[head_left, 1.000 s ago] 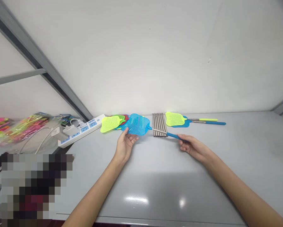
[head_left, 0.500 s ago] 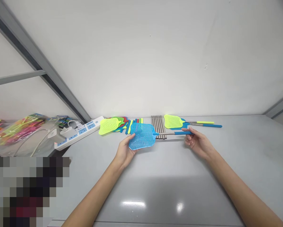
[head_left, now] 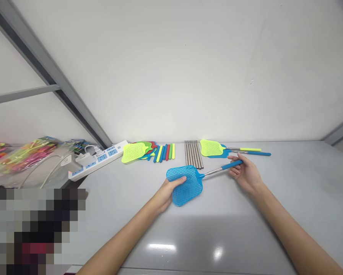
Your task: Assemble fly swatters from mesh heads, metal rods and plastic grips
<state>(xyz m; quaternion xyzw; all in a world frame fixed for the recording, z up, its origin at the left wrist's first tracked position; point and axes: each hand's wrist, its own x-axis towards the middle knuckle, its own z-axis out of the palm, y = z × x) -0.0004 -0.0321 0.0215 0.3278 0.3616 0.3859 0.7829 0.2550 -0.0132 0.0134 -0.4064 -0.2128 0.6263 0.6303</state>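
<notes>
Above the table I hold a blue fly swatter [head_left: 190, 191] with both hands. My left hand [head_left: 166, 193] is closed on the left side of its mesh head, thumb on top and the other fingers underneath. At the far end, my right hand [head_left: 246, 173] pinches the tip of its blue grip. A bare metal rod shows between the head and the grip, which slants up to the right. Just behind it lie several metal rods [head_left: 193, 154] side by side. Past my right hand rest a yellow fly swatter [head_left: 211, 148] and a blue one under it.
Loose mesh heads [head_left: 134, 152] in yellow, green, red and blue overlap at the back left. Several coloured grips [head_left: 164, 152] stand in a row beside them. A power strip [head_left: 98, 160] with plugs and cables lies left, near bagged colourful items [head_left: 33, 154]. A wall rises behind.
The blue fly swatter has come nearer to me and slightly right, and its head has tilted down. My left thumb now lies further over the mesh. The row of grips is uncovered.
</notes>
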